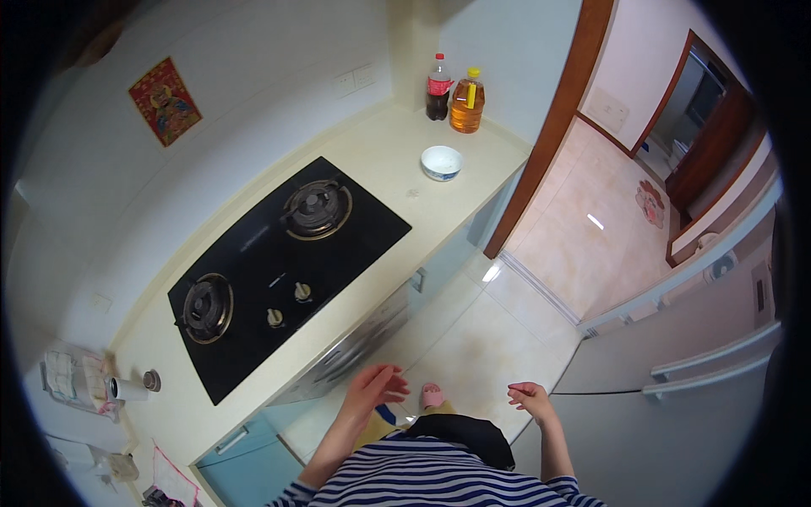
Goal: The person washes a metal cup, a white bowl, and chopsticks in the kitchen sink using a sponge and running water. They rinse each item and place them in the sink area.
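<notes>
Both of my hands hang in the air before my striped shirt, holding nothing. My left hand (377,386) is near the front edge of the countertop (374,298), its fingers loosely curled and apart. Closer to the grey refrigerator (640,437) is my right hand (531,400), with its fingers slightly bent. A black two-burner gas hob (279,260) is set into the countertop. Beyond its right end stands a white bowl with a blue pattern (441,163). At the back corner, a cola bottle (438,89) with a red cap stands beside a yellow-capped bottle of amber liquid (467,104).
A brown door frame (545,133) borders the doorway, with a sliding-door track (538,288) across the floor. Low cabinets with a blue door (253,459) run under the counter. A white cylindrical container (130,388) lies at the counter's left end, near wall-hung cloths (79,380).
</notes>
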The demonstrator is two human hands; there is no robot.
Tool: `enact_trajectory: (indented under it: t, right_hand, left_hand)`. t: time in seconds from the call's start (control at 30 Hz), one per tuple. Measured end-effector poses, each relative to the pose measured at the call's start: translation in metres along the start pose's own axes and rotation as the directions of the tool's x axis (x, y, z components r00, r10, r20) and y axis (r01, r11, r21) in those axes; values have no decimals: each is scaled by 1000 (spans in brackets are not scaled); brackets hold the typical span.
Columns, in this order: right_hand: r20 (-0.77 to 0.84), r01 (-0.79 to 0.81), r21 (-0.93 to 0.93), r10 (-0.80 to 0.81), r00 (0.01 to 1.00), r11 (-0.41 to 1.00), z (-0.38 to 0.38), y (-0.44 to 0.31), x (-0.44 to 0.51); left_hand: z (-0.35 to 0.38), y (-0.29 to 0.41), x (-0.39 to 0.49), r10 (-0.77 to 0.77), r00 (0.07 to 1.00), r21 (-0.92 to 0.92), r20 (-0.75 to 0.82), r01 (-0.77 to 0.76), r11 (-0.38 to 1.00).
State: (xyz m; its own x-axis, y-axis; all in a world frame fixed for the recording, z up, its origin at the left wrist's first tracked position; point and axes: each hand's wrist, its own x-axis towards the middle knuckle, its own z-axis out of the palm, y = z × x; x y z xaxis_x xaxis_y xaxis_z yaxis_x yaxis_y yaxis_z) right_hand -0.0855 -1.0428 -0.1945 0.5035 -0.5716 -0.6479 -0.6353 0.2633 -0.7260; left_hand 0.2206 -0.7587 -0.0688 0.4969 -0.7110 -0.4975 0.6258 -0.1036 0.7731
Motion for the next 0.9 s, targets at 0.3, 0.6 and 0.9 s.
enact_trajectory:
  t: [0.3,0.6,0.9]
  right_hand:
    - [-173,-7,147,33,984,989,-84,-15,26]
    - [-240,64,99,-39,970,993,-111,-144,100]
    - [-49,274,-14,-274,960,962,-126,-283,197]
  left_hand:
    - [105,53,209,-17,996,6,82,17,1000]
    - [128,123,477,54,962,-224,-268,-117,968]
    - [122,164,596,86,935,-332,-345,-207,920]
